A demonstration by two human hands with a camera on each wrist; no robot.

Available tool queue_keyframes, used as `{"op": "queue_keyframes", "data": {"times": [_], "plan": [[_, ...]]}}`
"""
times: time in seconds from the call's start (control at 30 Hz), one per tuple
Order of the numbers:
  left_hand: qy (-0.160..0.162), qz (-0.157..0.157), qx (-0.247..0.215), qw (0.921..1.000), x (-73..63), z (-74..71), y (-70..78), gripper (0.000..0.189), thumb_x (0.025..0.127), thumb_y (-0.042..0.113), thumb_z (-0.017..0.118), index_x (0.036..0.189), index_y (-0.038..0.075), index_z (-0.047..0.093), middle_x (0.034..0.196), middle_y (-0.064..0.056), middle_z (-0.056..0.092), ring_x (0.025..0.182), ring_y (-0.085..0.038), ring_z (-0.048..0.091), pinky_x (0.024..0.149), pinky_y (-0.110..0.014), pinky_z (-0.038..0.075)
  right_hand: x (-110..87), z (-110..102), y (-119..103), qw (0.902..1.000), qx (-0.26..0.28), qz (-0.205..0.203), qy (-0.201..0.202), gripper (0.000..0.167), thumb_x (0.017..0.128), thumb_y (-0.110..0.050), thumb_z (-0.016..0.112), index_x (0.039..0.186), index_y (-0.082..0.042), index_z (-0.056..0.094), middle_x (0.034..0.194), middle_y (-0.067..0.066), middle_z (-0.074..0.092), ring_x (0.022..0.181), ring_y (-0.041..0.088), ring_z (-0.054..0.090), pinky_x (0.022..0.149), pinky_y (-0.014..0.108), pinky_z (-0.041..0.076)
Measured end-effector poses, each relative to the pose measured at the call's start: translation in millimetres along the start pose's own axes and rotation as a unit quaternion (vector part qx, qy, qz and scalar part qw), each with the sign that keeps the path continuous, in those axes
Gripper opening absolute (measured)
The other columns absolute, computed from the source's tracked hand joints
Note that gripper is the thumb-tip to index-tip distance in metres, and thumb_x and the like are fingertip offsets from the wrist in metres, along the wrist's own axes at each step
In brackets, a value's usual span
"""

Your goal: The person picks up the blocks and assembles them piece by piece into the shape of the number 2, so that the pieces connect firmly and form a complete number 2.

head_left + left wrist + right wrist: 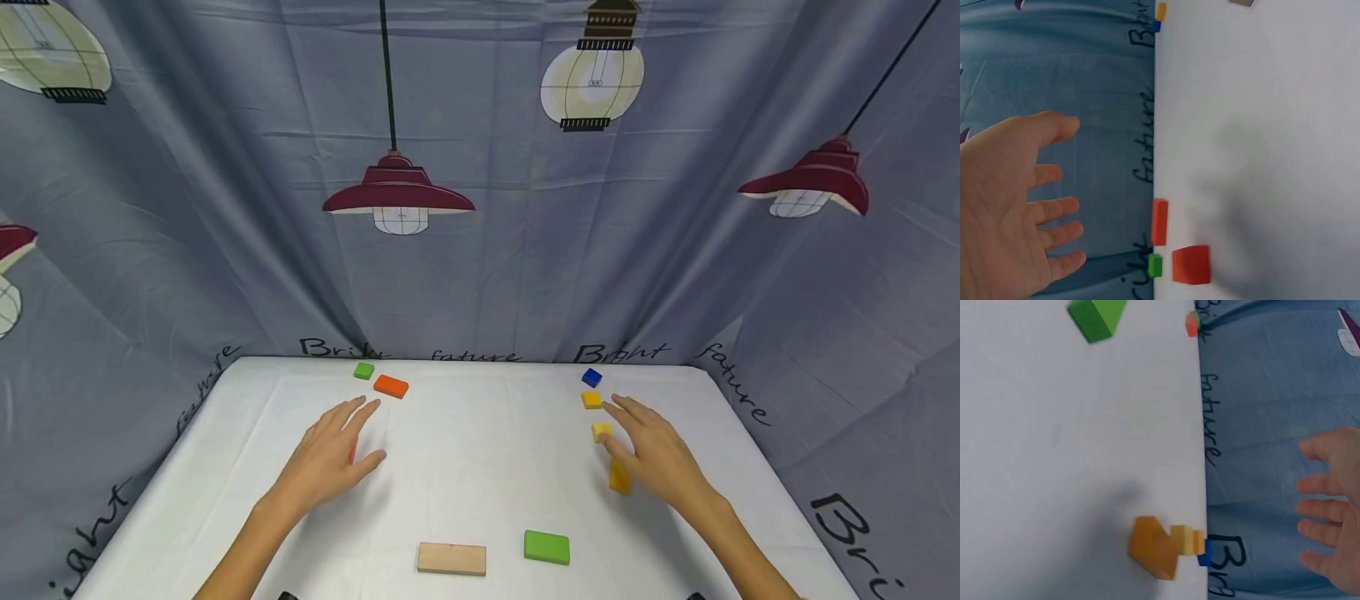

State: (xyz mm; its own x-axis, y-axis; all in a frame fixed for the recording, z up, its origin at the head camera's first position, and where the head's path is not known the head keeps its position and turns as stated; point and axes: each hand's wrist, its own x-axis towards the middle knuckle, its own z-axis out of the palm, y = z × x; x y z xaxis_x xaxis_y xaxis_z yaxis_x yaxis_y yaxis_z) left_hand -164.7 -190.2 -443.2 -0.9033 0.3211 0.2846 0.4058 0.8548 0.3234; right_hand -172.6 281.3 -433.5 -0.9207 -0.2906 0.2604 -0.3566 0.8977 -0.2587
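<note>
My left hand [326,454] hovers over the left side of the white table, fingers spread and holding nothing. Partly hidden behind it is a red block [1191,265]. Beyond its fingertips lie an orange block [392,386] and a small green block [363,371]. On the other side, my right hand [660,454] is held above the table with fingers extended and nothing in them. Around its thumb and fingertips are a yellow block [602,432], another yellow block [592,400] and a partly covered orange-yellow block [1154,547]. A blue block [592,377] sits farther back.
Near the front of the white table [480,467] lie a plain wooden block [452,559] and a larger green block [547,547]. A grey-blue curtain [495,275] printed with lamps and lettering hangs along the back and sides.
</note>
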Motion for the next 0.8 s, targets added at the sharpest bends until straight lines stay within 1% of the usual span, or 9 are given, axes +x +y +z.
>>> {"op": "queue_keyframes", "data": {"times": [0.1, 0.2, 0.3, 0.37, 0.47, 0.57, 0.7, 0.8], "plan": [[-0.006, 0.008, -0.035, 0.9993, -1.9, 11.3, 5.8, 0.064, 0.09, 0.03, 0.074, 0.146, 0.009, 0.049, 0.145, -0.014, 0.05, 0.13, -0.038, 0.047, 0.103, -0.06, 0.041, -5.6, 6, -3, 0.9983, 0.053, 0.026, -0.002, 0.051, 0.098, -0.032, 0.065, 0.14, -0.003, 0.056, 0.146, 0.019, 0.049, 0.133, 0.043, 0.044, 0.104, 0.065, 0.037], [-0.018, 0.007, -0.07, 0.9974, -5.0, 20.0, 11.4, 0.059, 0.092, 0.027, 0.073, 0.144, 0.01, 0.052, 0.141, -0.008, 0.053, 0.128, -0.032, 0.051, 0.101, -0.055, 0.045, -10.2, 14, -6, 0.9938, 0.103, 0.04, 0.002, 0.045, 0.098, -0.029, 0.065, 0.136, -0.005, 0.061, 0.143, 0.016, 0.053, 0.132, 0.041, 0.046, 0.103, 0.063, 0.039], [-0.044, -0.001, -0.117, 0.9922, -8.4, 27.0, 16.9, 0.056, 0.094, 0.027, 0.07, 0.144, 0.011, 0.052, 0.141, -0.003, 0.054, 0.13, -0.028, 0.05, 0.103, -0.052, 0.045, -14.7, 20, -8, 0.9877, 0.151, 0.037, 0.015, 0.038, 0.096, -0.02, 0.069, 0.13, -0.005, 0.065, 0.137, 0.014, 0.059, 0.13, 0.039, 0.05, 0.103, 0.061, 0.041], [-0.064, -0.004, -0.149, 0.9867, -10.4, 30.8, 20.2, 0.055, 0.096, 0.029, 0.068, 0.145, 0.012, 0.051, 0.142, -0.001, 0.053, 0.131, -0.026, 0.05, 0.104, -0.051, 0.044, -17.8, 24, -10, 0.9826, 0.181, 0.035, 0.025, 0.034, 0.093, -0.014, 0.071, 0.127, -0.006, 0.068, 0.134, 0.011, 0.062, 0.128, 0.037, 0.052, 0.103, 0.059, 0.042], [-0.094, -0.003, -0.198, 0.9757, -13.2, 36.5, 24.2, 0.056, 0.097, 0.032, 0.067, 0.146, 0.012, 0.05, 0.143, -0.001, 0.053, 0.13, -0.026, 0.051, 0.105, -0.051, 0.043, -22.2, 28, -15, 0.9751, 0.216, 0.046, 0.025, 0.032, 0.092, -0.013, 0.073, 0.124, -0.009, 0.07, 0.129, 0.005, 0.065, 0.125, 0.033, 0.056, 0.101, 0.053, 0.046], [-0.113, 0.021, -0.248, 0.9619, -14.8, 42.0, 27.7, 0.054, 0.098, 0.032, 0.065, 0.145, 0.009, 0.05, 0.139, -0.007, 0.056, 0.125, -0.029, 0.054, 0.102, -0.048, 0.046, -26.0, 32, -20, 0.9648, 0.255, 0.065, 0.01, 0.03, 0.093, -0.015, 0.073, 0.122, -0.01, 0.071, 0.126, 0.002, 0.067, 0.123, 0.03, 0.058, 0.099, 0.046, 0.049], [-0.133, 0.05, -0.315, 0.9383, -16.7, 50.3, 32.7, 0.05, 0.099, 0.027, 0.066, 0.14, 0.003, 0.051, 0.132, -0.014, 0.06, 0.117, -0.034, 0.058, 0.096, -0.041, 0.051, -31.1, 39, -27, 0.9461, 0.313, 0.081, -0.018, 0.03, 0.093, -0.014, 0.072, 0.122, -0.008, 0.071, 0.124, 0.002, 0.067, 0.121, 0.027, 0.058, 0.098, 0.038, 0.05], [-0.149, 0.052, -0.35, 0.9233, -20.6, 56.9, 36.5, 0.048, 0.098, 0.025, 0.067, 0.137, 0.002, 0.053, 0.126, -0.012, 0.062, 0.112, -0.033, 0.06, 0.091, -0.037, 0.053, -35.6, 45, -31, 0.9279, 0.359, 0.087, -0.049, 0.031, 0.094, -0.012, 0.071, 0.123, -0.003, 0.069, 0.124, 0.006, 0.067, 0.12, 0.03, 0.059, 0.098, 0.034, 0.051]]}}
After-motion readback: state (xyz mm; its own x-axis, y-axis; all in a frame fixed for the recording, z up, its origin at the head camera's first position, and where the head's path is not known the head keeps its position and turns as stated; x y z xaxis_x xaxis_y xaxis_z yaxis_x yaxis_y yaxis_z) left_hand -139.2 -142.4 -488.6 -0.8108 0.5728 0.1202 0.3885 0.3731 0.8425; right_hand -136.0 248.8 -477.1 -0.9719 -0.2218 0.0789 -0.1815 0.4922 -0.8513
